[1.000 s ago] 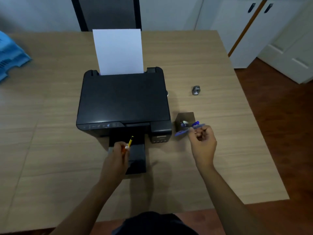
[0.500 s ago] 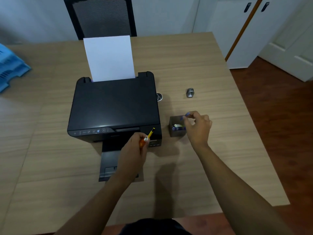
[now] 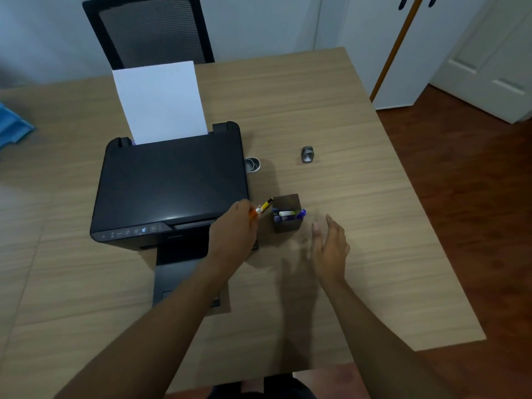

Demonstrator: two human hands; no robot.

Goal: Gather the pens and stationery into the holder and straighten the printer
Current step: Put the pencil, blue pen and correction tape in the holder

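A small dark square holder (image 3: pixel 288 226) stands on the wooden desk just right of the black printer (image 3: pixel 172 182). Blue pens (image 3: pixel 300 214) and a white item lie across its top. My left hand (image 3: pixel 236 231) grips a yellow and orange pen (image 3: pixel 263 208), whose black tip points at the holder's left edge. My right hand (image 3: pixel 329 249) hovers open and empty, just right of and nearer than the holder. White paper (image 3: pixel 159 102) stands in the printer's rear feed. The printer sits slightly skewed, with its output tray (image 3: pixel 175 280) extended toward me.
A small grey metal object (image 3: pixel 307 154) lies beyond the holder. A round silver item (image 3: pixel 252 164) rests against the printer's right side. A black mesh chair (image 3: pixel 149 30) stands behind the desk, a blue tray (image 3: pixel 11 125) at far left. The desk edge (image 3: pixel 403 174) drops off on the right.
My right hand let the blue pens go into the holder and drew back open. My left hand carried the yellow pen rightward, from the printer's front to beside the holder.
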